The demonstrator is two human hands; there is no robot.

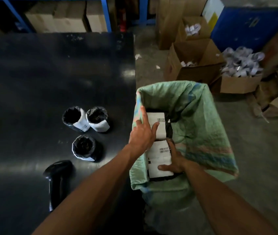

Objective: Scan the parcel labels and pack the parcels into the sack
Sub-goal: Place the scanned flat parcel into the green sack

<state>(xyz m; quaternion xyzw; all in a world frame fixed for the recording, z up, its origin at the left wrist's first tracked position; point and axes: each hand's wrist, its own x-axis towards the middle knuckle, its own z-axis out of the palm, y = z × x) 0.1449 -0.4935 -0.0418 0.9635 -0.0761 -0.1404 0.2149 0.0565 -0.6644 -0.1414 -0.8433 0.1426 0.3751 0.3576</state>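
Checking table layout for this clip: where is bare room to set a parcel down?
Free: the black table beyond the three parcels, and left of them. Crowded: around the scanner and inside the sack, where both hands hold parcels.

Honestly nothing here is readable. The 2 parcels in the sack have white labels, the far one and the near one, each with dark barcode-like marks, but the print is way too small and blurry to make out. Same for the 3 wrapped parcels on the table: white labels, no legible text.
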